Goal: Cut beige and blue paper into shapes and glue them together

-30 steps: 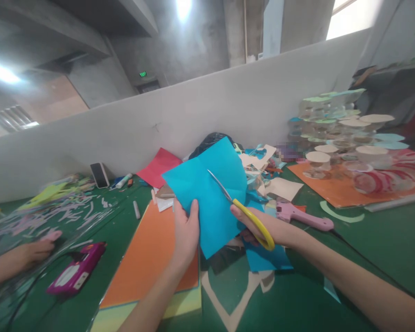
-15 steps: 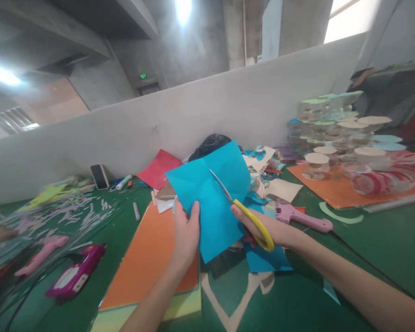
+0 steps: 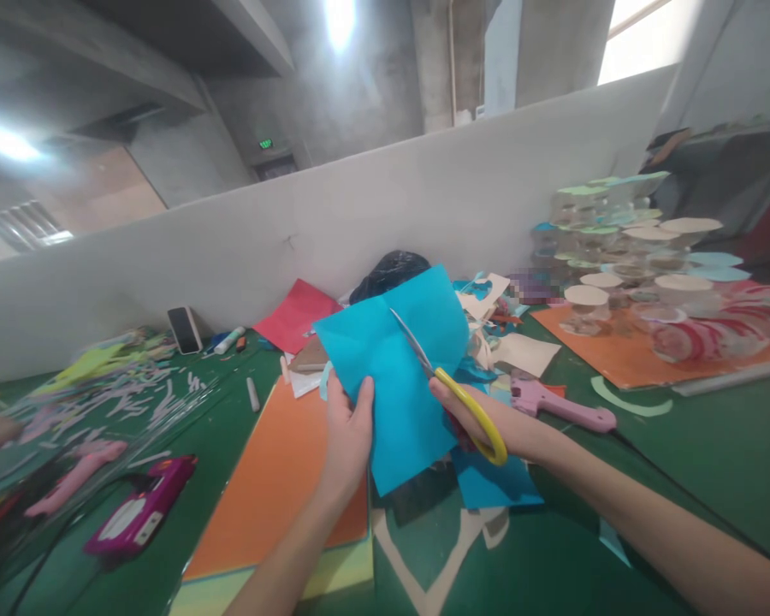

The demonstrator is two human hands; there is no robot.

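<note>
My left hand (image 3: 348, 432) pinches the lower left edge of a bright blue paper sheet (image 3: 398, 368), holding it up over the green table (image 3: 680, 453). In my right hand (image 3: 494, 423) are yellow-handled scissors (image 3: 453, 389), fingers through the loops. Their metal blades lie across the middle of the sheet, pointing up and left. The sheet shows fold creases.
Orange card (image 3: 275, 479) lies under my left arm, more blue paper (image 3: 494, 483) under my right hand. A pink glue gun (image 3: 561, 406) lies to the right, a magenta device (image 3: 134, 518) and another pink glue gun (image 3: 70, 479) to the left. Stacked cups (image 3: 622, 248) stand at back right; a phone (image 3: 184, 328) leans on the white partition (image 3: 244, 239).
The blue sheet and both hands drifted slightly right and down. Another person's hand at the left has pulled back to the frame's edge, leaving a pink glue gun on the table.
</note>
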